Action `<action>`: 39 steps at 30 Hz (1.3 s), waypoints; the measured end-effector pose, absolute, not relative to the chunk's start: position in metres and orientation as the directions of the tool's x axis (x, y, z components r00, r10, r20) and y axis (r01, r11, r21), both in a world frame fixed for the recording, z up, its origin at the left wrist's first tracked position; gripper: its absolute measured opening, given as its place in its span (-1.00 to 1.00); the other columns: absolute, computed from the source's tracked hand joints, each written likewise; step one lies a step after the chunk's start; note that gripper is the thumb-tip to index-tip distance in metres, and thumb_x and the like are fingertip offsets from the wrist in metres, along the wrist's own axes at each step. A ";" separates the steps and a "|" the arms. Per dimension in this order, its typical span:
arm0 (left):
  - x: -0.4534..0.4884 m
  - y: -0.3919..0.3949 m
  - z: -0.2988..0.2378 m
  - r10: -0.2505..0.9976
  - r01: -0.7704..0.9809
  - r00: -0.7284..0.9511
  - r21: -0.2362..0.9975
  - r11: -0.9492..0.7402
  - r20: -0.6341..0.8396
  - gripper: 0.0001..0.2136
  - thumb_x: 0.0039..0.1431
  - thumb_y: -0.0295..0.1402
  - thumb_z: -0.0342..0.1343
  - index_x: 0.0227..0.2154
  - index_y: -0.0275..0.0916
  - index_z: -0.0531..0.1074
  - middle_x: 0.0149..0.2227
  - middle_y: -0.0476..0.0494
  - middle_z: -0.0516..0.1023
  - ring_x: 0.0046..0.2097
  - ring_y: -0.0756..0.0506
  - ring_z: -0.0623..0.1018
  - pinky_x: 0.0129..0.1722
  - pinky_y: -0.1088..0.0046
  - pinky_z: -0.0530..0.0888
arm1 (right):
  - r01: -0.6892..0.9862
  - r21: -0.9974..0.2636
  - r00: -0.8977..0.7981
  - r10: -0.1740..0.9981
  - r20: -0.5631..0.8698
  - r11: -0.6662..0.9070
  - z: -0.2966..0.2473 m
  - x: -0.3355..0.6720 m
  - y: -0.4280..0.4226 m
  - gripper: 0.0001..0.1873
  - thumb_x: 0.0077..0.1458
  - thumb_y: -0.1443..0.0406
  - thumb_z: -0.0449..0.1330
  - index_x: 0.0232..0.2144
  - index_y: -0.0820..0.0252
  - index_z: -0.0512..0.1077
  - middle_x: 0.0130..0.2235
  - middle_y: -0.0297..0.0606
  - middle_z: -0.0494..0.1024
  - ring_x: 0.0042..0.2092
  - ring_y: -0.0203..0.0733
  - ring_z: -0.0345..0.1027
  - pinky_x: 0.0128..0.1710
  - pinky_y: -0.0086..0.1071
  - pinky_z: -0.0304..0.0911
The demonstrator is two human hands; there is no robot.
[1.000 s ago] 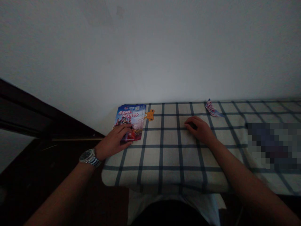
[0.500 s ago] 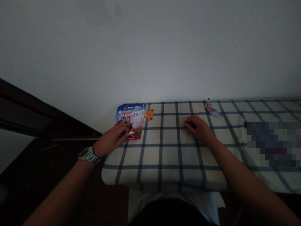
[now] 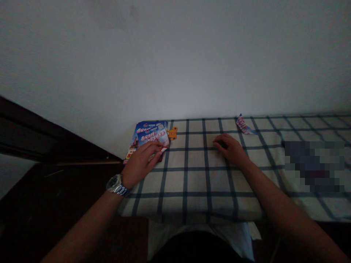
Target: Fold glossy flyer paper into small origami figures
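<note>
My left hand (image 3: pixel 144 159), with a metal watch on its wrist, pinches the lower part of a printed leaflet (image 3: pixel 149 138). That leaflet is blue and pink with pale lettering, and it lies over a stack of similar leaflets (image 3: pixel 142 126) at the table's left end. Part of the pinched edge is hidden behind my fingers. My right hand (image 3: pixel 229 148) rests on the checked cloth, its fingers curled with the thumb near the index finger; nothing shows in it. An orange, bear-shaped piece (image 3: pixel 172 133) sticks out beside the stack's right edge.
A curled scrap of printed paper (image 3: pixel 244 126) lies near the wall on the right. Further right is a blurred-out dark object (image 3: pixel 312 166). The checked tablecloth (image 3: pixel 196 179) covers the table, which meets a white wall (image 3: pixel 192 65). Dark wood panelling (image 3: pixel 41 135) stands at the left.
My left hand has moved right, pulling the top leaflet off square so the ones beneath show on its left. My right hand stays in place. The view has shifted slightly.
</note>
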State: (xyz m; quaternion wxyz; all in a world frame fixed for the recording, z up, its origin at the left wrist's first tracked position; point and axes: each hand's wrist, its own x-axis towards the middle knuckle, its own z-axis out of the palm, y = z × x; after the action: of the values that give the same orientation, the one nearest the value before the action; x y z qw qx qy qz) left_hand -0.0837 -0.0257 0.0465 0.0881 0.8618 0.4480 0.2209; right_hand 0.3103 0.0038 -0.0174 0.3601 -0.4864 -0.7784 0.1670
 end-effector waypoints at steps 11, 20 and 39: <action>0.015 -0.018 0.032 0.661 0.573 0.671 0.330 -0.750 0.336 -0.85 0.43 -0.37 -0.02 -0.05 -0.21 0.41 0.04 -0.19 0.52 0.06 -0.16 0.53 0.07 0.18 0.52 | 0.651 -0.600 -0.229 0.874 0.429 0.465 -0.021 0.312 0.007 -0.89 0.29 0.23 0.17 -0.22 0.08 0.48 -0.20 -0.19 0.56 -0.15 -0.03 0.47 -0.12 -0.13 0.38; 0.047 -0.008 0.007 0.593 0.522 0.754 0.291 -0.802 0.282 -0.84 0.42 -0.32 0.03 -0.05 -0.22 0.45 0.09 -0.24 0.47 0.13 -0.21 0.47 0.16 0.09 0.45 | 0.650 -0.606 -0.198 0.872 0.448 0.459 -0.020 0.311 0.005 -0.89 0.30 0.22 0.18 -0.20 0.08 0.49 -0.23 -0.20 0.56 -0.19 -0.06 0.45 -0.16 -0.16 0.41; 0.042 -0.007 -0.016 0.577 0.433 0.732 0.407 -0.804 0.361 -0.77 0.37 -0.26 0.12 0.02 -0.20 0.42 0.24 -0.29 0.40 0.34 -0.24 0.34 0.35 -0.06 0.32 | 0.652 -0.340 -0.573 0.734 0.364 0.678 -0.023 0.301 -0.006 -0.51 0.29 0.16 0.23 0.24 0.04 0.39 0.29 -0.10 0.42 0.33 0.10 0.25 0.30 0.10 0.26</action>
State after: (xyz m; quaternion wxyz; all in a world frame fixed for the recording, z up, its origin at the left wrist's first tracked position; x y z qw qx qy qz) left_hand 0.0416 -0.0067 -0.0157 0.1492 0.9186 0.2749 0.2413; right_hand 0.3009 -0.0062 -0.0233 0.2438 -0.3922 -0.8830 0.0843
